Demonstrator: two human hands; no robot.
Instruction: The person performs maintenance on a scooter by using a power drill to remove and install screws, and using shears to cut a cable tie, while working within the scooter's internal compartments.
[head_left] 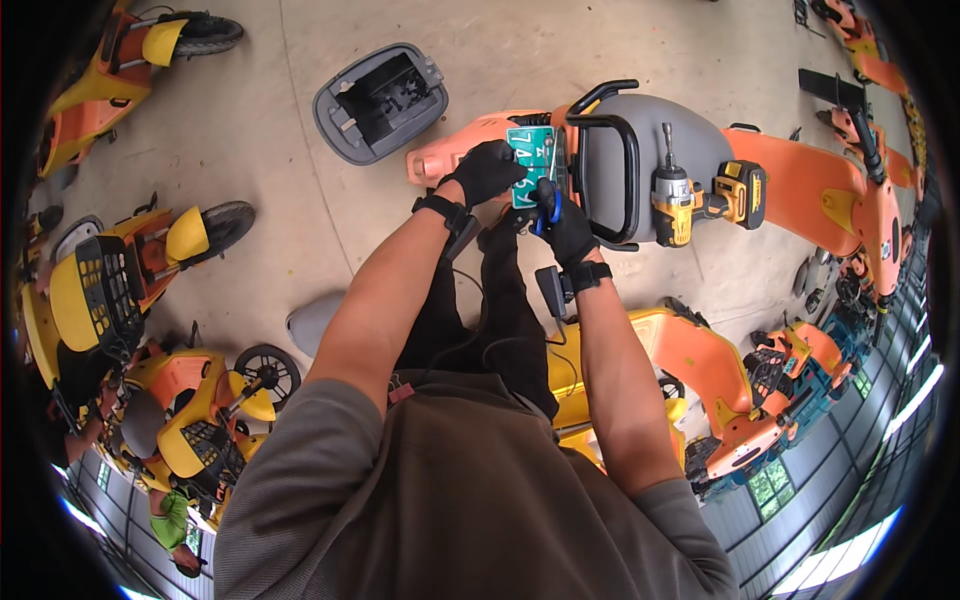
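Note:
My left hand (485, 173), in a black glove, is closed at the left edge of a green licence plate (530, 150) with white characters. The plate sits at the tail of an orange scooter (455, 150) with a grey seat. A pair of blue-handled scissors (555, 207) is gripped in my right hand (570, 234), also gloved in black. Their slim metal end points up over the plate's right side. Both wrists carry strapped-on dark devices. My fingertips are partly hidden by the gloves' dark colour.
A yellow and black cordless impact driver (680, 205) lies on the grey seat (660, 130), beside a black grab rail (632, 165). A grey plastic bin (350, 140) rests on the concrete floor. Several yellow and orange scooters stand around; a person in green (172, 522) is at lower left.

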